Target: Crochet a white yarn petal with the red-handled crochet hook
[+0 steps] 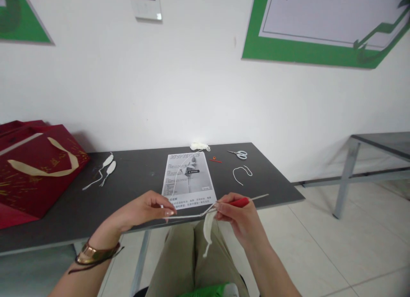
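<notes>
My right hand (237,213) is closed around a red-handled crochet hook (248,200) whose metal end points right over the table edge. A small white crocheted piece (208,228) hangs below that hand. My left hand (150,208) pinches a taut strand of white yarn (185,216) that runs across to the hook. The yarn leads up over a printed instruction sheet (188,179) to a small white yarn ball (199,146) at the back of the dark table (134,181). A gold bracelet sits on my left wrist.
Two finished white crocheted pieces (107,166) lie at the left of the table beside a red gift bag (35,169). Scissors (238,154), a loose yarn piece (241,174) and a small red item (216,160) lie at the right. A second table (378,149) stands farther right.
</notes>
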